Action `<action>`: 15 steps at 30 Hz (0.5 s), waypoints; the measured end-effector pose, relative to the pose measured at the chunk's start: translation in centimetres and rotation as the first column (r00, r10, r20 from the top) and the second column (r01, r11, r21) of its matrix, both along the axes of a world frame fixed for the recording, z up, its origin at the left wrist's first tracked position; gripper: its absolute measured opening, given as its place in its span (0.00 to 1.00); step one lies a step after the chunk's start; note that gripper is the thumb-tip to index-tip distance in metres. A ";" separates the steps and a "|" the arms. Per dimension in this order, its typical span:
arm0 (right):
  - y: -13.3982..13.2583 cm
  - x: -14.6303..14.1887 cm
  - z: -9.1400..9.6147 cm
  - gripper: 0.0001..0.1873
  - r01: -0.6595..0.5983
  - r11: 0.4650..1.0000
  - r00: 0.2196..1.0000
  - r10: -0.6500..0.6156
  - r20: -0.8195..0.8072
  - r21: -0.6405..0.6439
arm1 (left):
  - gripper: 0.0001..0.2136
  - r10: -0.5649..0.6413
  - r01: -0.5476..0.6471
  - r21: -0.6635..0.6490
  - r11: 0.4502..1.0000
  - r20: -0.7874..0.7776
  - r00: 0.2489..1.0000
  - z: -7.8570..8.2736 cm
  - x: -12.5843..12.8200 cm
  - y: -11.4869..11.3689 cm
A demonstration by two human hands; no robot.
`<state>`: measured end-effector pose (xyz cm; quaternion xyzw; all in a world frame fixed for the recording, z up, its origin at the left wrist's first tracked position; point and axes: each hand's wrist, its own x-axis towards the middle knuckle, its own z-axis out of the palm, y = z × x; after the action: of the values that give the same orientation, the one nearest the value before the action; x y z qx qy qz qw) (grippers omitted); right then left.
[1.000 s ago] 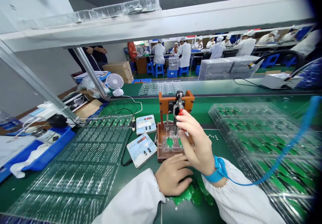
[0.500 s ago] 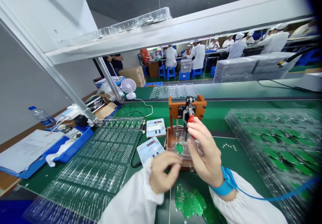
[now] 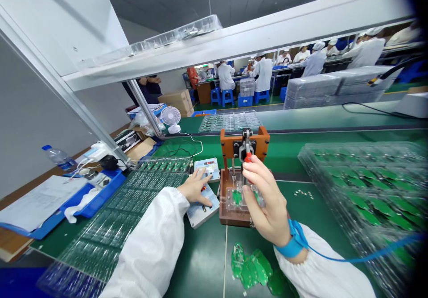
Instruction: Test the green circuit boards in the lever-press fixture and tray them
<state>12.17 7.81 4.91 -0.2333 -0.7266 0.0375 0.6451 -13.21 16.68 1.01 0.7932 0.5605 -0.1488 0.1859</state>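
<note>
My left hand lies with its fingers spread over two small white boxes with red digit displays, the nearer box and the farther box. Nothing is held in it. My right hand, with a blue wrist strap, is closed round the red handle of a toggle clamp on an orange-brown test fixture. A green circuit board sits in the fixture's clear plate, partly behind my right hand. Several loose green circuit boards are piled on the bench in front of the fixture.
Clear trays cover the bench at left. Stacked trays of green boards stand at right, near small white bits. Behind are a small fan and an overhead shelf. Co-workers in white sit far back.
My left hand has moved left and away from the front of the fixture, opening over the display boxes. My right hand stays at the red handle. The view has shifted slightly.
</note>
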 end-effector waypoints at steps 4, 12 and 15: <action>0.0 0.0 0.0 0.36 0.008 1.000 1.000 -0.008 -0.004 -0.006 | 0.63 -0.044 0.044 -0.005 0.999 -0.039 0.998 -0.2 0.0 0.7; -0.1 -0.1 0.0 0.37 0.007 1.000 1.000 -0.007 -0.007 0.001 | 0.65 -0.030 0.030 -0.042 0.999 -0.001 1.000 -0.7 -0.3 0.8; -0.1 -0.1 0.0 0.36 0.016 1.000 1.000 -0.016 -0.001 0.006 | 0.66 -0.012 0.013 -0.035 0.999 0.035 0.999 -0.3 -0.9 0.6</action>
<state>12.10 7.72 4.95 -0.2371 -0.7246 0.0305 0.6463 -14.13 17.29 0.75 0.7956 0.5496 -0.1459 0.2089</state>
